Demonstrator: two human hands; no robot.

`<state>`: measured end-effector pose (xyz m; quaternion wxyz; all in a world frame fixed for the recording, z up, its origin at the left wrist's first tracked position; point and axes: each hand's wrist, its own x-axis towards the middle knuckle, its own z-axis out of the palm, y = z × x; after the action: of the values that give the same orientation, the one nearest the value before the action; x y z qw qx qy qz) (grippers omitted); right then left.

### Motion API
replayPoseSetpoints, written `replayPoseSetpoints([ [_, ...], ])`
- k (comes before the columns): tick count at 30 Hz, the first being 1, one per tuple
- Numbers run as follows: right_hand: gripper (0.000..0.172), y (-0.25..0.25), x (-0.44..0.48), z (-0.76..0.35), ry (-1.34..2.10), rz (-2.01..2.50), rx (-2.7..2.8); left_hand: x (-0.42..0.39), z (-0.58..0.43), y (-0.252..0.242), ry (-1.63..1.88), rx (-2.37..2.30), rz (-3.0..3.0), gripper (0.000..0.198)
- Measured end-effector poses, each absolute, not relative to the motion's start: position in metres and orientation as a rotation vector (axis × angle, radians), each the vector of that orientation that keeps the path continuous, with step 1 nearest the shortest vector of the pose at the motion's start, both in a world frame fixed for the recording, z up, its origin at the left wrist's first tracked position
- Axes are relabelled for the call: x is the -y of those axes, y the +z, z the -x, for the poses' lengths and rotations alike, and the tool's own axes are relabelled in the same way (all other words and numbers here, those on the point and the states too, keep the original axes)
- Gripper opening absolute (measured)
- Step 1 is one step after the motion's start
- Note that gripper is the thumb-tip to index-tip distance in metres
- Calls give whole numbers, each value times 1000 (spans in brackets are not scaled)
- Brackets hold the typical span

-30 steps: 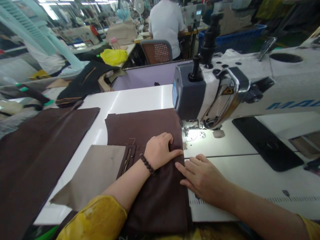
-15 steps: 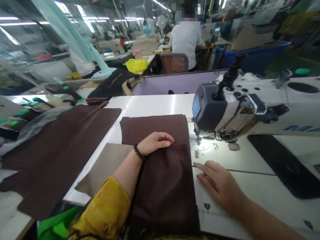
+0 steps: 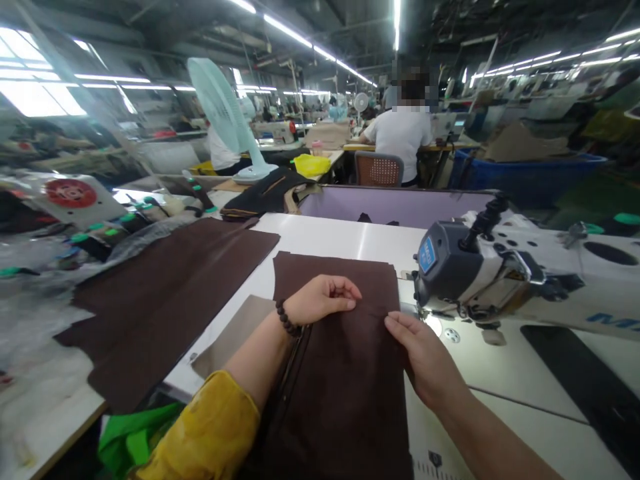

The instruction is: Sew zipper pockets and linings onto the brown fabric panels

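Observation:
A dark brown fabric panel (image 3: 345,373) lies folded on the white sewing table (image 3: 345,237) in front of me. My left hand (image 3: 320,300), with a bead bracelet at the wrist, rests on top of the fabric, fingers curled and pressing down. My right hand (image 3: 425,353) lies at the panel's right edge, fingers stretched flat and touching the cloth. A grey-beige lining piece (image 3: 235,333) sticks out under my left forearm. The sewing machine head (image 3: 465,273) stands just right of the fabric, its lit needle area beside my right fingertips.
A large brown cloth piece (image 3: 165,293) covers the left of the table. Black garments (image 3: 265,190) and a yellow bag (image 3: 310,163) lie behind. A fan (image 3: 225,113) stands at the back left. A person in a white shirt (image 3: 403,137) sits facing away. A blue bin (image 3: 525,173) is far right.
My view has tilted up, showing more of the hall. My right hand slid from the bare table onto the fabric's right edge, closer to my left hand, which stayed on the cloth.

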<state>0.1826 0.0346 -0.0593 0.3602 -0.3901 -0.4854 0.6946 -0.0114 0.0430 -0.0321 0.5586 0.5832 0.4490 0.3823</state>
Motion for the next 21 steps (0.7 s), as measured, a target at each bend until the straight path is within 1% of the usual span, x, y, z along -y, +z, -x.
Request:
replayPoseSetpoints([
  [2,31,-58,-33,-174,1823,979,1203,-38,18,-29,930,-1105,-1401,23],
  [7,41,-53,-34,-160,1847,938,1191,-25,28,-27,994,-1170,-1430,24],
  [10,37,-55,-35,-156,1804,929,1275,-18,29,-26,1007,-1188,-1446,23],
  [16,36,-75,-42,-150,1630,1013,1351,-16,34,-30,1000,-1246,-1513,20],
  [21,36,-89,-47,-157,1497,1126,1379,-14,47,-44,848,-1411,-1662,21],
])
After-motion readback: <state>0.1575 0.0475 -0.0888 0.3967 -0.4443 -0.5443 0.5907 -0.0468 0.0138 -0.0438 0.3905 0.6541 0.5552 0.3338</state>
